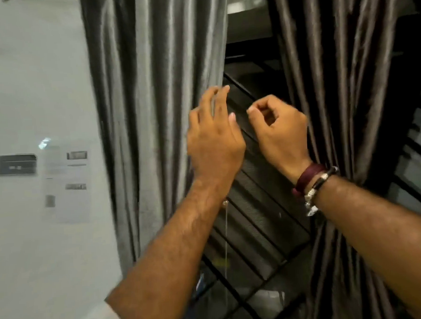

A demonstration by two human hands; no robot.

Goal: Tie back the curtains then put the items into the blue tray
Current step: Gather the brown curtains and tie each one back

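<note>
Two shiny grey curtains hang before a barred window. The left curtain (152, 94) hangs loose in long folds. The right curtain (342, 91) is gathered narrow behind my right wrist. My left hand (213, 134) is raised at the left curtain's inner edge, fingers spread, holding nothing. My right hand (278, 129) is in the gap between the curtains, fingers curled in, thumb near forefinger; nothing shows in it. No tieback or blue tray is in view.
A white wall (30, 83) at left carries taped paper notices (67, 184). Black window bars with mesh (254, 218) fill the gap between the curtains. A thin pale cord (226, 251) hangs down below my left wrist. Bracelets (311, 185) circle my right wrist.
</note>
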